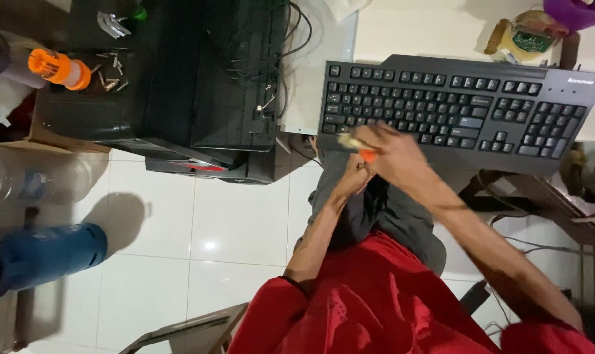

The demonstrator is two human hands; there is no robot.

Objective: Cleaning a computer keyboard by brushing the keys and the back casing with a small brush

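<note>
Black keyboard (455, 108) lies tilted across our lap and the desk (409, 29) edge, its near edge under both hands, so we judge it could slide floorward if brushing pushes it off balance. Our right hand (392, 154) is closed around an orange-handled brush (356, 145), bristles touching the near key row left of centre. Our left hand (353, 180) sits curled just below it, near the keyboard's edge; we cannot tell what it pinches.

1 keyboard (455, 108), 2 hands (392, 154)
</note>
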